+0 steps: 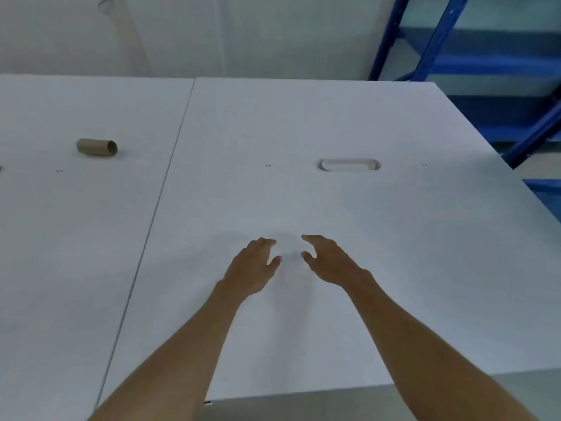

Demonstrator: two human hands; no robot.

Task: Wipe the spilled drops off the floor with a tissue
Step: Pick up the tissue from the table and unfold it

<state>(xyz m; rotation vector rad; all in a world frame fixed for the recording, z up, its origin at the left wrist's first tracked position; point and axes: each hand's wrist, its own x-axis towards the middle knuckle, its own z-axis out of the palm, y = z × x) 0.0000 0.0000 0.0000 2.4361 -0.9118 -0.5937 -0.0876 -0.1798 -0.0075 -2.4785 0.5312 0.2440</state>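
My left hand (255,265) and my right hand (328,262) hover side by side over the middle of a white table (394,238), palms down, fingers apart and slightly curled. Between and under them the surface is very pale; a white tissue may lie there, but I cannot tell it from the tabletop. Neither hand visibly grips anything. No drops and no floor are visible near the hands.
An empty brown cardboard roll (97,147) lies on its side on the left table panel. A white oval cable slot (349,165) is set into the table beyond my hands. Blue metal shelving (455,56) stands at the back right. A seam (158,208) separates two table panels.
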